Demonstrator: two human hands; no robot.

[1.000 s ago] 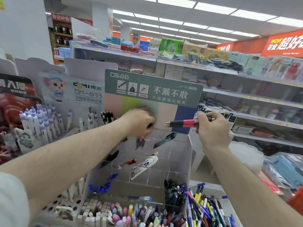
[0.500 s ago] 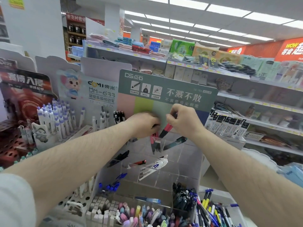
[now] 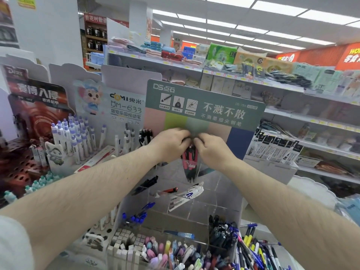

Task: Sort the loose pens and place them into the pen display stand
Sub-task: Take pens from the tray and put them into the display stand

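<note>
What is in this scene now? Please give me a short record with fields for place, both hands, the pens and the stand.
place: shop aisle with stationery displays
left hand: fingers curled on the red and black pens
right hand: fingers curled on the same pens
pens: tips down, in an upper clear pocket
stand: clear pen display stand under a green header card
loose pens: heap at lower right

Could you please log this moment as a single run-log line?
phase: inserting | left hand: grips red-and-black pens | right hand: grips same pens | target: top pocket of clear pen display stand
</note>
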